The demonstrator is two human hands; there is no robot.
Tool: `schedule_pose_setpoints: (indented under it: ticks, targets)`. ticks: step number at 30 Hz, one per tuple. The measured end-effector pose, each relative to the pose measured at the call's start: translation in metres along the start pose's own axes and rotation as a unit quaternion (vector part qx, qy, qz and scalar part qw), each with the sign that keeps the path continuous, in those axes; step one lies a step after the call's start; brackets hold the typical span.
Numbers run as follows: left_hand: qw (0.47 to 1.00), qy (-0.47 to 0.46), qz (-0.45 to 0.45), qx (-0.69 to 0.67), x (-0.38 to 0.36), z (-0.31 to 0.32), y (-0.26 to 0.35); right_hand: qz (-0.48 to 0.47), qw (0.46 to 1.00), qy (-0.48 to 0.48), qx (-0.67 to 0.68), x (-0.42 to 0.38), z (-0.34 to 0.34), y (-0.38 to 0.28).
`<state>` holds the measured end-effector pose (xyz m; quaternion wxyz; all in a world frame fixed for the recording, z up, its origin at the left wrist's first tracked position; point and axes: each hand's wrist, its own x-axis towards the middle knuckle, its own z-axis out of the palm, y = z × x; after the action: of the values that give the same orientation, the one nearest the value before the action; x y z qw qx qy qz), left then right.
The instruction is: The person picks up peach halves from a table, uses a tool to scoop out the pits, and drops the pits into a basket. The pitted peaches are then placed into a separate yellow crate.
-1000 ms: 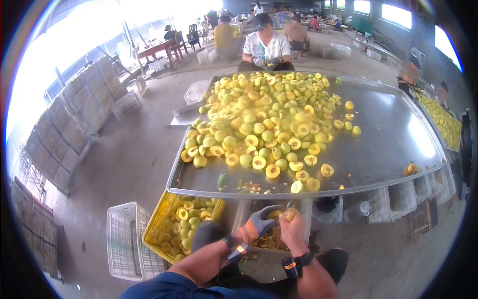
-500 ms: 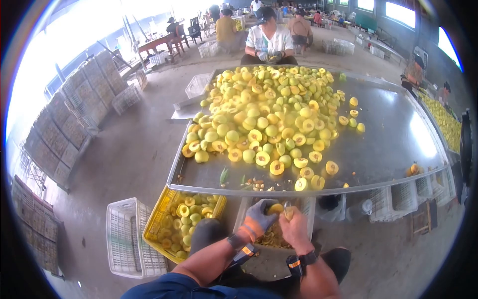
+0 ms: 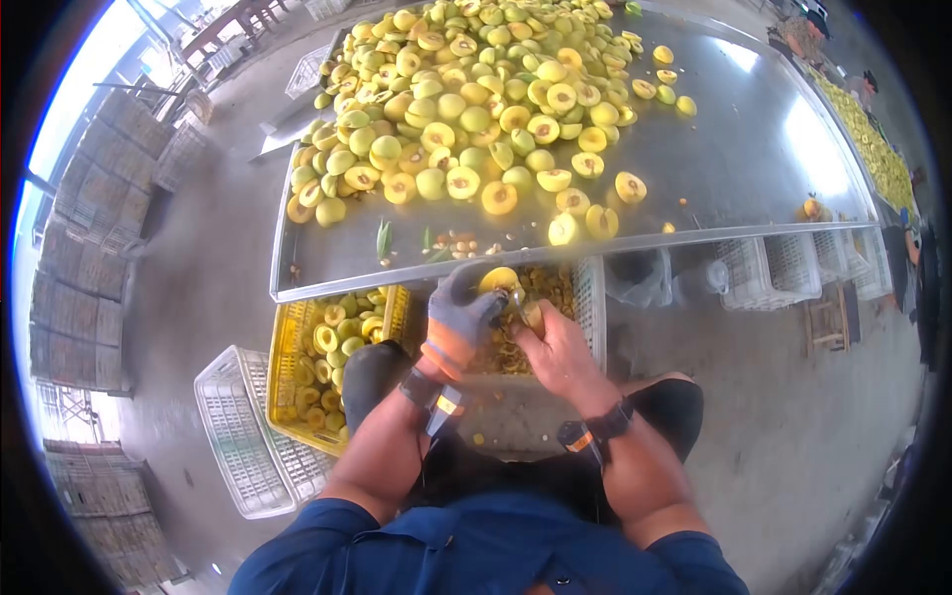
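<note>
My left hand [image 3: 458,315], in a grey glove with an orange cuff, grips a yellow peach half [image 3: 500,279], cut face up. Bare and closed, my right hand [image 3: 565,355] holds a small pitting tool [image 3: 534,316] by its handle, with the metal end right at the fruit. Beneath both hands stands a pale crate [image 3: 591,312] containing brownish pits and scraps. To the left, a yellow crate [image 3: 282,397] holds several peach halves. Ahead, a large heap of halved peaches [image 3: 461,104] covers much of the metal table [image 3: 714,149].
The table's raised front edge [image 3: 635,244] runs just beyond my hands. White plastic crates [image 3: 234,436] stand at left, and more crates [image 3: 788,273] sit under the table at right. A small wooden stool [image 3: 831,319] is on the floor. Stacked crates [image 3: 79,327] line the far left.
The view has tilted down, so the people across the table have left the frame. My left hand has turned the peach half so its yellow cut face shows, with the tool close against it.
</note>
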<state>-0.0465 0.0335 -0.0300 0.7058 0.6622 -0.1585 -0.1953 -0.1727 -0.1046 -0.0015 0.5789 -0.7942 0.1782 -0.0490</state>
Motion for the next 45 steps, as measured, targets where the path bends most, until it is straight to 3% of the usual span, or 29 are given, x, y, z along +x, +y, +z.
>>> schedule_pose_setpoints:
  ticks: [3, 6, 8, 11, 14, 17, 20, 21, 23, 25, 26, 29, 30, 32, 34, 37, 39, 42, 45]
  targets:
    - [0.997, -0.007, 0.023, 0.069, 0.001, 0.002, 0.002, 0.008, 1.0, 0.006, -0.004, 0.001, 0.0, 0.0]
    - [1.0, -0.003, 0.012, 0.015, -0.004, 0.01, 0.003, 0.009, 1.0, 0.009, -0.019, 0.004, 0.004, 0.005]
    - [0.999, -0.006, 0.013, 0.051, -0.006, 0.012, 0.008, 0.005, 0.999, 0.005, -0.052, 0.005, 0.007, 0.01]
    - [0.996, -0.012, 0.02, 0.091, -0.007, 0.011, 0.006, -0.051, 0.999, -0.002, 0.007, 0.01, 0.019, 0.033]
    - [0.993, 0.002, 0.019, 0.117, -0.005, 0.011, -0.004, -0.007, 1.0, -0.014, -0.005, 0.015, 0.019, 0.035]
    - [0.991, 0.011, 0.027, 0.131, -0.004, 0.011, -0.004, 0.037, 0.989, -0.118, 0.083, 0.02, 0.008, 0.016]
    - [0.981, -0.019, 0.055, 0.182, -0.009, 0.003, -0.015, -0.139, 0.988, -0.032, 0.055, 0.018, 0.029, 0.054]
    - [0.975, -0.025, 0.079, 0.204, -0.005, -0.001, -0.02, -0.134, 0.988, -0.062, 0.049, 0.013, 0.025, 0.054]
    - [0.982, -0.053, 0.101, 0.149, -0.001, -0.006, -0.02, 0.094, 0.963, -0.169, 0.19, 0.013, 0.014, 0.044]
    - [0.997, -0.066, 0.027, 0.009, 0.004, -0.009, -0.025, 0.096, 0.973, -0.142, 0.152, 0.01, 0.009, 0.01]
    - [0.991, -0.039, 0.096, 0.08, 0.007, -0.011, -0.044, 0.095, 0.98, -0.134, 0.112, 0.007, 0.011, 0.009]
    - [0.983, 0.04, 0.115, 0.138, -0.001, 0.002, -0.05, 0.098, 0.965, -0.186, 0.159, 0.005, 0.022, 0.02]
    - [0.983, 0.059, 0.099, 0.142, 0.0, 0.005, -0.051, 0.129, 0.952, -0.202, 0.188, 0.005, 0.022, 0.019]
    - [0.987, 0.08, 0.033, 0.137, -0.002, 0.008, -0.05, 0.048, 0.978, -0.156, 0.128, 0.002, 0.03, 0.014]
    - [0.99, 0.078, -0.09, 0.082, 0.004, 0.009, -0.052, 0.021, 0.985, -0.14, 0.102, -0.001, 0.031, 0.012]
    - [0.989, 0.044, -0.119, 0.073, -0.01, 0.016, -0.012, 0.088, 0.97, -0.176, 0.14, -0.004, 0.026, 0.011]
    - [0.991, 0.02, -0.017, 0.132, -0.011, 0.012, -0.029, 0.169, 0.942, -0.215, 0.197, -0.007, 0.024, 0.011]
    - [0.982, -0.055, 0.104, 0.148, -0.001, 0.004, -0.039, 0.276, 0.842, -0.283, 0.367, -0.007, 0.012, 0.009]
    - [0.971, -0.18, 0.13, 0.084, 0.005, -0.005, -0.039, 0.27, 0.831, -0.308, 0.377, -0.016, 0.009, -0.004]
